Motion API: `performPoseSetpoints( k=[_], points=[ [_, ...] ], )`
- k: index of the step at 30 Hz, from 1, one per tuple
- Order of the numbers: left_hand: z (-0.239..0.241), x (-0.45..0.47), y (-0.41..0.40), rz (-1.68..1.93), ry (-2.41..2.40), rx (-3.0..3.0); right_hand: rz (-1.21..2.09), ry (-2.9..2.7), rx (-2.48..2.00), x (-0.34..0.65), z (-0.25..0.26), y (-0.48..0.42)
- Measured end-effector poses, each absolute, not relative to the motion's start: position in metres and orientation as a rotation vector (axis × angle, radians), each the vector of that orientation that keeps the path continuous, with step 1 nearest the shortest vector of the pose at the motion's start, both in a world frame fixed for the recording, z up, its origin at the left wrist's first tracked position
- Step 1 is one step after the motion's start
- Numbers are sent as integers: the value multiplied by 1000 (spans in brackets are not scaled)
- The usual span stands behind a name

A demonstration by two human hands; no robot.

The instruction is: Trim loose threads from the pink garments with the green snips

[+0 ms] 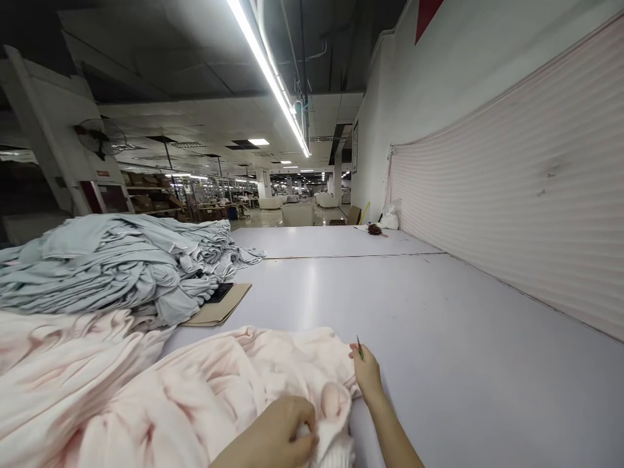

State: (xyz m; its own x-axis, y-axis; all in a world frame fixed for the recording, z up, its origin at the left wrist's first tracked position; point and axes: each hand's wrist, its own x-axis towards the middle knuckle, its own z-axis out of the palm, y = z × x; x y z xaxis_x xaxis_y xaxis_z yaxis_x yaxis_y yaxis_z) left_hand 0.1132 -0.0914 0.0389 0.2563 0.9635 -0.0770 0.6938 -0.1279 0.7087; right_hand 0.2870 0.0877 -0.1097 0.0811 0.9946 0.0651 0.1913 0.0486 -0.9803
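**Hands work at a pale pink garment on a long cutting table**

A pale pink soft-knit garment [209,383] lies bunched at the near edge of a long lavender-white table [453,338], directly under the worker's hands. The left hand [273,432] sits low on the garment, its fingers [297,442] curled closed around a white ribbed knit edge [336,453], with the fingertips partly hidden in the cloth. The right hand [366,372] rests at the garment's far fold, thumb and fingers pinched on a slim green pointed tool [359,348], too small to identify exactly.

To the left, a heap of pale pink fabric [49,370] adjoins the garment. Beyond it sits a tall stack of pale grey-blue garments [112,266], its edge resting on a flat tan cardboard sheet [219,307] with a black object [221,292] on top.

Further along the table lie a reddish-brown tuft [375,229] and a white plastic bag [390,218], beside a pink striped padded wall covering [511,175]. Rows of workstations recede beneath a long fluorescent tube light [268,71].
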Motion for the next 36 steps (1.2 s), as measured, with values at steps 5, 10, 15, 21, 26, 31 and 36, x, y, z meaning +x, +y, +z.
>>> performPoseSetpoints(
  k=[5,10,15,21,26,31,36],
  points=[
    [58,90,-95,604,1466,1708,1134,-1273,-1411,308,-99,102],
    [54,89,-93,550,1588,1639,1405,-1192,-1215,298,-80,85],
    [28,101,-75,894,1568,1550,1619,-1147,-846,270,-47,30],
    [8,85,-69,1166,1366,1359,1782,-1363,-561,241,-34,-28],
    [3,82,-72,1256,1327,1311,1365,-1465,-696,249,-28,-10],
    [5,82,-75,1351,1291,1251,1108,-1478,-872,276,-35,18],
    [18,83,-86,1277,1259,1264,1080,-1549,-858,269,-51,28]
  ],
)
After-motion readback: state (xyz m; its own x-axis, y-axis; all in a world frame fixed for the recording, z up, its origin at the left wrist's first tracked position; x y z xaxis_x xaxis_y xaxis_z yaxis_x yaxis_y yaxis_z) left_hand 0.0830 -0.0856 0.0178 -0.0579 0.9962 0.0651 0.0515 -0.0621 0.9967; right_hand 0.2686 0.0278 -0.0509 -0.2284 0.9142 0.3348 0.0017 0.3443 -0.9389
